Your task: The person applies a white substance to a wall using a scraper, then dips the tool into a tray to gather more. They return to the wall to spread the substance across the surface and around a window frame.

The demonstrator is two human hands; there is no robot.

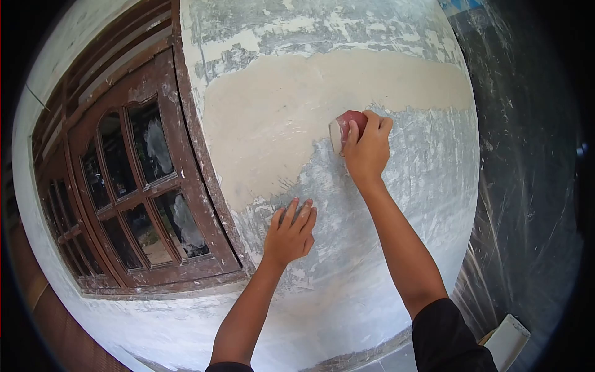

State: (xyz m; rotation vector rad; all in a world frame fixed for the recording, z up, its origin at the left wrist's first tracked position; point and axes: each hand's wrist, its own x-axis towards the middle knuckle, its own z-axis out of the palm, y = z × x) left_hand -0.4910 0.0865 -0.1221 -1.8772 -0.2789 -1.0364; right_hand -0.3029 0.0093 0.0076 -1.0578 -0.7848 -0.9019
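Note:
My right hand (370,149) grips a dark red putty spreader (352,119), its left side coated in pale putty. The spreader is against the wall at the lower edge of a wide beige putty patch (273,111). Lower and to the left, my left hand (290,232) holds nothing. Its fingers are spread, pointing up, over the rough grey wall (347,217) just below the patch. Part of the spreader is hidden behind my right fingers.
A brown wooden window (139,186) with glass panes and whitish smears stands left of the patch. Dark plastic sheeting (520,155) hangs along the right. A pale, flat-sided object (507,342) sits at the lower right, near my right sleeve.

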